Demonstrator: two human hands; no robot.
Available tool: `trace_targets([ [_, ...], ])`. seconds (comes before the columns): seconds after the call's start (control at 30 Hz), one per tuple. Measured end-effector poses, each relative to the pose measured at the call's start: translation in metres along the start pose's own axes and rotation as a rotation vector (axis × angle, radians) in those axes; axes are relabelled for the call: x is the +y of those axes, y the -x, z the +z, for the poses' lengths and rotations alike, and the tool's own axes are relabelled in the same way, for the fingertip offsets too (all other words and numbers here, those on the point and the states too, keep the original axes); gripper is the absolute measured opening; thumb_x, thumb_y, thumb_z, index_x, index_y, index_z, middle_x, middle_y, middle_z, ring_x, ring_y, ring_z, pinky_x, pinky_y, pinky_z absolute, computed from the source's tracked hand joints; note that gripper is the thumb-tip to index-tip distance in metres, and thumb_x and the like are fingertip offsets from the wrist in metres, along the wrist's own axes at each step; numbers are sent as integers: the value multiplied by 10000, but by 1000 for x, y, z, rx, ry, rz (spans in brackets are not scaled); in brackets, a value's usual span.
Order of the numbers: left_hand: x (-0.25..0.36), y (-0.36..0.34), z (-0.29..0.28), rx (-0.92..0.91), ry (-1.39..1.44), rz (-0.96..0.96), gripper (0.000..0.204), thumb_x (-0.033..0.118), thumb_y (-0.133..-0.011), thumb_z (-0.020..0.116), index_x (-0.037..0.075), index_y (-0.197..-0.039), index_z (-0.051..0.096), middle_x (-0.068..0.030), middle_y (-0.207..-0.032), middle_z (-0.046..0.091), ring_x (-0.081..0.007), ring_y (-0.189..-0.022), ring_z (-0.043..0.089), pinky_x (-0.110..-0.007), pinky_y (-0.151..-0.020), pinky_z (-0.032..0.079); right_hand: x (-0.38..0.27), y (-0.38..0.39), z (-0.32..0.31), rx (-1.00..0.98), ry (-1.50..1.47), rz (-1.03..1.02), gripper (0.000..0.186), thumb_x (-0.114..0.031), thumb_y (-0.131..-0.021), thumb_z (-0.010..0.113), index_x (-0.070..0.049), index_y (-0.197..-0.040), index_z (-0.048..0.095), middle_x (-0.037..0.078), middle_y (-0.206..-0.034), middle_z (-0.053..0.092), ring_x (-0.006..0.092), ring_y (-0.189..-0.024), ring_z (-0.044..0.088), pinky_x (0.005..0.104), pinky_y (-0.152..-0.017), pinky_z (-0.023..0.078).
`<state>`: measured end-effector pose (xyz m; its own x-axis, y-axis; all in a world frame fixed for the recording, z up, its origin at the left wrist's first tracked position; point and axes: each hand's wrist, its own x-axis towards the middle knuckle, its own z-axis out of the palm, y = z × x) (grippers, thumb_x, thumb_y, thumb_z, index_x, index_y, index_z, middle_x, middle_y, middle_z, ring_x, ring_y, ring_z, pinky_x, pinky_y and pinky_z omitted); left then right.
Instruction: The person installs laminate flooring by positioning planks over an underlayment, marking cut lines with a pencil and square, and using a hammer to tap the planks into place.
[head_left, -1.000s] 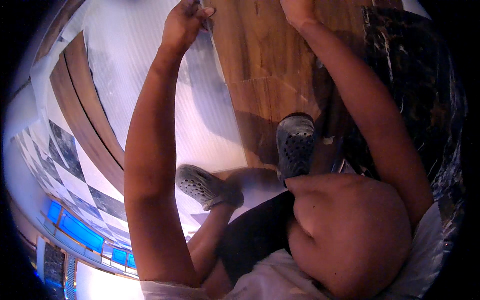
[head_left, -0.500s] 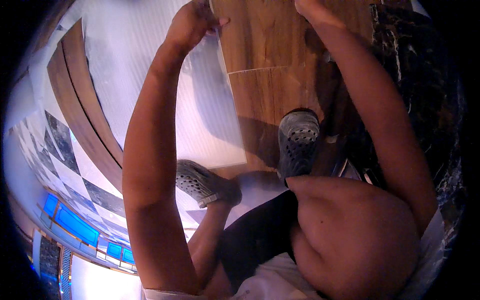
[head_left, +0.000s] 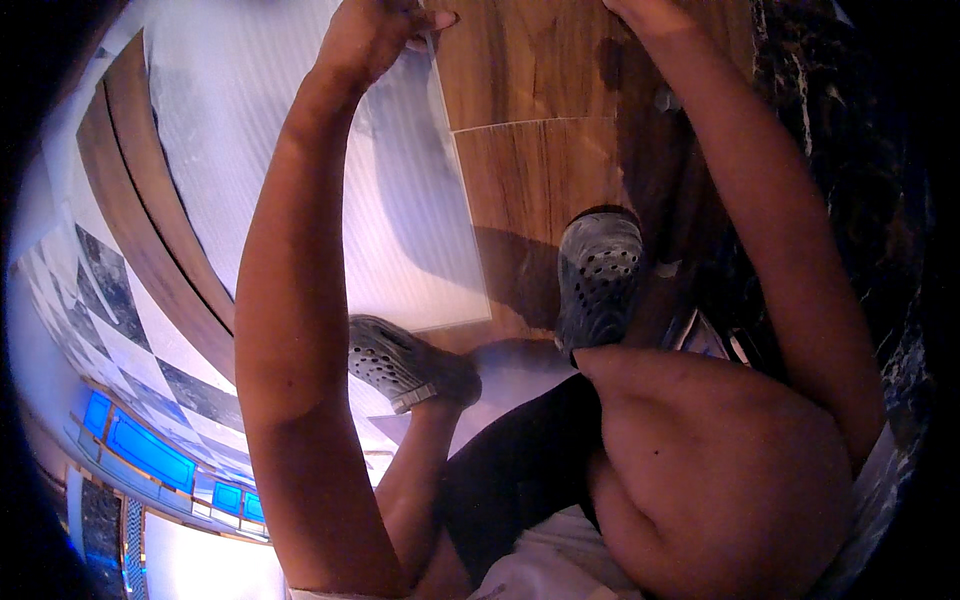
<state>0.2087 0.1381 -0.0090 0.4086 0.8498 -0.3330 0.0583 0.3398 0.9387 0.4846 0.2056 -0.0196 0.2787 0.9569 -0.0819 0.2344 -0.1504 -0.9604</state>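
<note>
At the top edge of the head view, my left hand [head_left: 372,38] is at the border between a white, finely ribbed panel [head_left: 420,290] and brown wood-look tiles [head_left: 530,70]. Its thumb is stretched out toward the tiles and a fingertip shows below it, so the hand looks open; the other fingers are hidden or cut off. Of my right hand [head_left: 640,8], little more than the wrist shows above the brown tiles. Its fingers lie outside the picture. Whether it holds anything cannot be seen.
My grey perforated clogs, one [head_left: 600,275] on the brown tiles and one [head_left: 405,365] by the panel's corner, stand below. Dark veined marble [head_left: 850,150] borders the right side. Long brown strips [head_left: 150,190] lie at left, near a checkered surface [head_left: 130,300].
My left hand has shifted slightly up and left, and my right hand has slipped further past the top edge. The whole view has moved a little; the panel and tiles look otherwise the same.
</note>
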Motion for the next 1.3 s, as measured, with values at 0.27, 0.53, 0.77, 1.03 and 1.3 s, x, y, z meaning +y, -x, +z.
trace_targets([
  [0.27, 16, 12, 3, 149, -149, -4, 282, 167, -906, 756, 51, -859, 504, -51, -754, 595, -165, -666, 602, -342, -612, 509, -20, 6, -3, -36, -163, 201, 433, -367, -978, 683, 49, -1097, 666, 93, -1078, 685, 248, -985, 632, 399, -880, 506],
  [0.53, 3, 130, 33, 315, -524, -174, 195, 152, -982, 646, -4, -1088, 698, -59, -876, 710, -110, -697, 634, -275, -676, 533, -24, -8, -22, -277, -346, 98, 382, -371, -968, 686, 2, -1048, 703, 81, -1032, 709, 242, -948, 658, 407, -869, 520],
  [0.77, -11, 141, 55, 202, -841, 108, 189, 128, -907, 702, 38, -1074, 712, -168, -1086, 721, -339, -917, 709, -386, -823, 560, -56, -2, -81, -291, -149, 368, 362, -334, -969, 675, 15, -1059, 716, 111, -1028, 729, 244, -903, 681, 400, -870, 528],
  [1.03, -3, 107, 45, -37, -906, 37, 172, 173, -880, 691, 70, -1009, 741, -166, -969, 720, -393, -857, 679, -430, -777, 543, -57, 23, -119, -337, -132, 423, 356, -319, -976, 650, 22, -1050, 724, 122, -1025, 735, 249, -933, 694, 415, -885, 532],
  [1.3, 2, 96, 38, -146, -907, 37, 208, 185, -884, 692, 51, -1038, 730, -194, -946, 711, -400, -828, 678, -426, -752, 539, -39, 13, -138, -396, 8, 313, 381, -348, -978, 645, 18, -1035, 733, 100, -1004, 741, 228, -910, 699, 394, -872, 537],
])
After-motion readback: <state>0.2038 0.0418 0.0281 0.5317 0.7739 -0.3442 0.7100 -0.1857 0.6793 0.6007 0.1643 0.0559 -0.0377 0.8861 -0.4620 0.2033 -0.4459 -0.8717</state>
